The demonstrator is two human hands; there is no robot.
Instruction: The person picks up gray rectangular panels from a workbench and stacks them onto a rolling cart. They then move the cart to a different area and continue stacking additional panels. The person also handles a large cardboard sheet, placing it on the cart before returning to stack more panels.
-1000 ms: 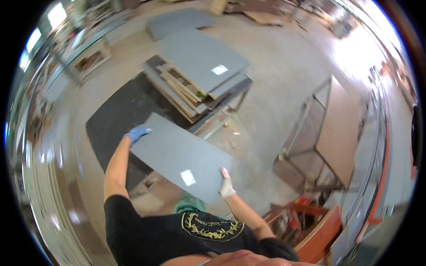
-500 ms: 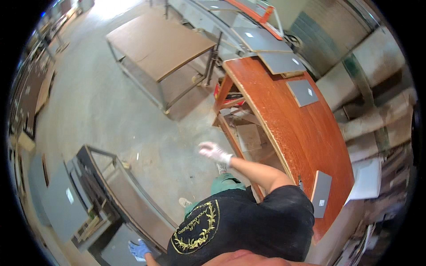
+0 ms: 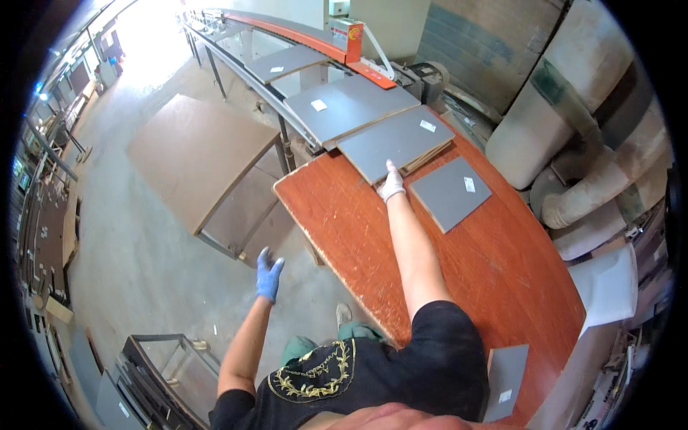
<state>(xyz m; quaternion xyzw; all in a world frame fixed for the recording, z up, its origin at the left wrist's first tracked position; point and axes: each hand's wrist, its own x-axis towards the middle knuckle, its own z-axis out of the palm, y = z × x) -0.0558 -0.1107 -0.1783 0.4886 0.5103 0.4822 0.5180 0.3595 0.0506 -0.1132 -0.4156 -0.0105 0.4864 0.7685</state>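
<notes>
My right hand (image 3: pixel 391 184), in a white glove, is at the near edge of a grey panel (image 3: pixel 394 140). Its thumb lies over the top face, and the other fingers are partly hidden at the edge. This panel overhangs the far end of a reddish-brown wooden table (image 3: pixel 344 229) and has a small white label. To the left, my left hand (image 3: pixel 269 276) in a blue glove is held in the air above the floor, fingers apart and holding nothing. A smaller grey panel (image 3: pixel 451 193) lies flat on the table, just right of my right hand.
Beyond the table, a conveyor carries another grey panel (image 3: pixel 351 104) beside an orange machine guard (image 3: pixel 344 54). A brown-topped metal-framed table (image 3: pixel 201 158) stands at left. Grey boards fill a rack (image 3: pixel 154 380) at lower left. One more panel (image 3: pixel 507 380) lies near me.
I have turned toward the table and come closer to its far end. My right hand has reached the panel's edge; my left hand has left the grey boards at lower left and risen.
</notes>
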